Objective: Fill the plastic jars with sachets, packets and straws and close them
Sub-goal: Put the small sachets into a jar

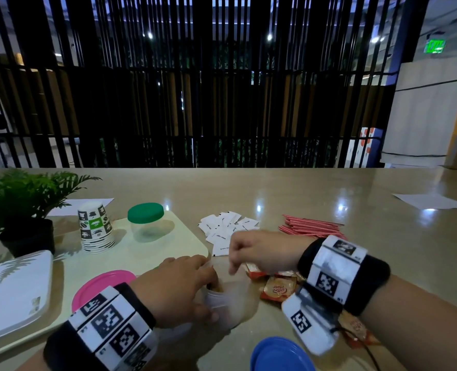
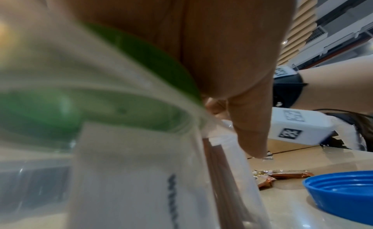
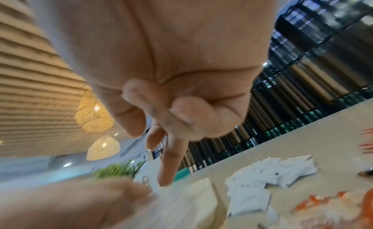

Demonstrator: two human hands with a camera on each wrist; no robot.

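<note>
**A:** Where does the person stand with the jars?

**B:** The left hand (image 1: 176, 287) is wrapped round the open clear jar (image 1: 227, 303) near the front of the desk (image 1: 329, 188), thumb low on the wall, fingers over the rim. The left wrist view shows a white sachet and some brownish packets already inside. The right hand (image 1: 259, 253) hangs just above the mouth, most fingers curled in, one pointing down. Nothing shows between them, so it looks empty.

**B:** A second jar (image 1: 148, 228) sits closed under its green lid (image 1: 145, 212) on the pale tray (image 1: 168, 253).

**A:** So what could go wrong?

**B:** The left fingers crowd the rim. If the right hand pushes contents down, it may jam against them or tip the light jar, since only the one hand steadies it.

**A:** And the supplies?

**B:** The white sachets (image 1: 227, 226) lie behind the right hand, the red straws (image 1: 313, 227) further right, the orange packets (image 1: 276, 289) directly under the right wrist. A careless sweep of that forearm could drag packets off toward the desk's front edge.

**A:** The lids?

**B:** A pink lid (image 1: 101, 287) lies beside the left wrist, a blue lid (image 1: 278, 354) at the near edge. Which fits this jar cannot be told; picking the wrong one would probably cross the thread. Straws may also stand taller than the jar and block closing.
</note>
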